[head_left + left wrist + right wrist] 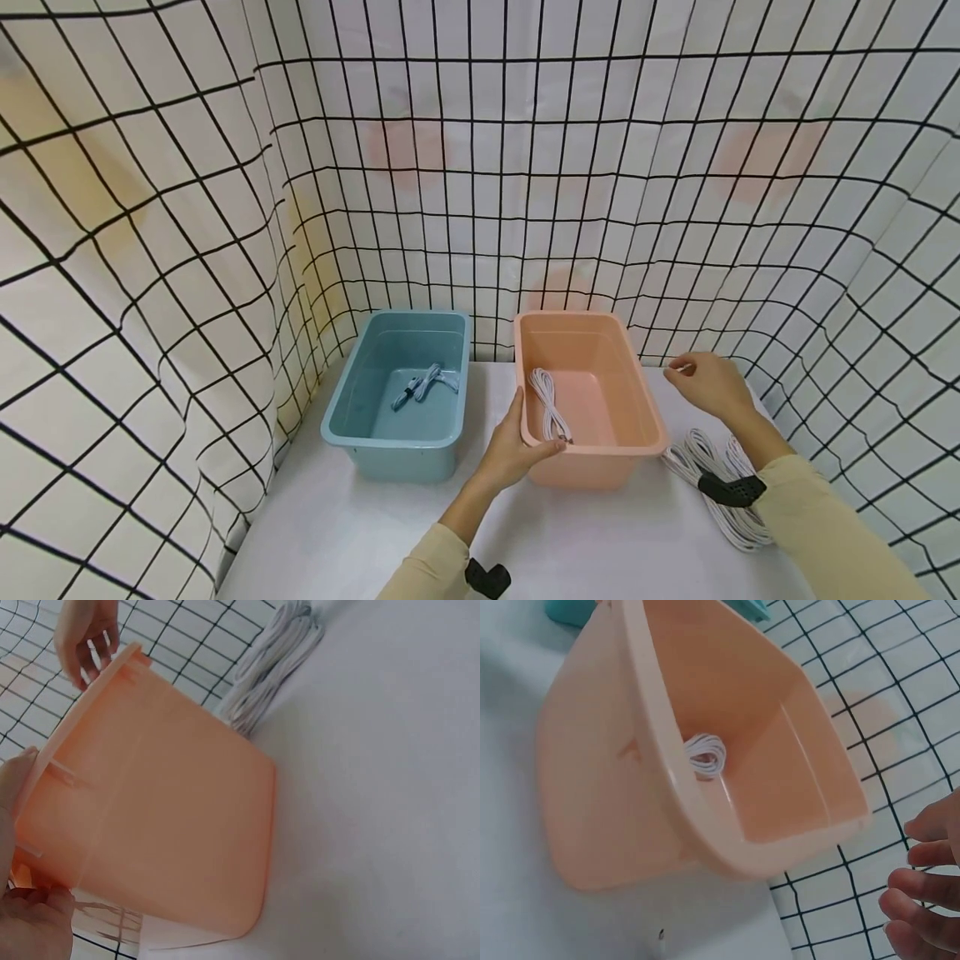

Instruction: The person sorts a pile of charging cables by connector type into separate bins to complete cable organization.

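Observation:
In the head view my left hand [508, 457] grips the near left corner of a peach plastic bin [592, 475], thumb along the front rim and fingers at the left side. Inside that bin lies a bundled white cable [550, 400] along its left wall; the right wrist view shows the same coil [706, 755] on the bin floor. My right hand [708, 385] is raised beyond the bin's right side, fingers loosely bent with nothing in them. The right wrist view has its fingers [919, 904] spread apart, away from the rim.
A blue bin [401, 462] stands to the left, with a bundled light-blue cable [423, 387] inside. Several coiled white cables [738, 529] lie on the white table [360, 542] under my right forearm. Black wire mesh [525, 200] encloses the back and both sides.

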Available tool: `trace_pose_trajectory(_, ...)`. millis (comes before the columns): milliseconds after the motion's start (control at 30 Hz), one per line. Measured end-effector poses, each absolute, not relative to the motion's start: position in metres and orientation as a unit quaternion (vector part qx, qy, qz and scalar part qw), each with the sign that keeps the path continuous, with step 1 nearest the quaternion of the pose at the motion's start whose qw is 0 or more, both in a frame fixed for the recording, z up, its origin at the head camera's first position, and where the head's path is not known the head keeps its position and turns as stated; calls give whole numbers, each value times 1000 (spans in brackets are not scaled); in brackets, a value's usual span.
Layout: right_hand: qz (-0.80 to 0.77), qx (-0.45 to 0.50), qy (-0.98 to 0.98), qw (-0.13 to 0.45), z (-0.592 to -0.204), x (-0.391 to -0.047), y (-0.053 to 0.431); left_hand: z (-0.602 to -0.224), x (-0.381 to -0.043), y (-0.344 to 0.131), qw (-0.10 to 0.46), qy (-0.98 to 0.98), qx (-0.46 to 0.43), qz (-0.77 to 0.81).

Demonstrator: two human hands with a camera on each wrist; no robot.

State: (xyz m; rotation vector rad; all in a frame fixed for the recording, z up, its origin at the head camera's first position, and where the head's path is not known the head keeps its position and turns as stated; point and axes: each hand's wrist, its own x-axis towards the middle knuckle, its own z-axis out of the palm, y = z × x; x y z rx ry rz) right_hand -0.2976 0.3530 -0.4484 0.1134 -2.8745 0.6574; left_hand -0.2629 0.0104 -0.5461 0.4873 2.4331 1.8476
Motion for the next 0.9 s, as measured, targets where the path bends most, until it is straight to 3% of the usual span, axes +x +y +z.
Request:
trace_pose_trajectory(367,218,11,-969,116,-466,-278,383,-547,-264,11,26,778,161,606)
trace_pose_trajectory(900,211,-41,-974,71,-514,-254,419,-545,-264,11,30,777,159,608)
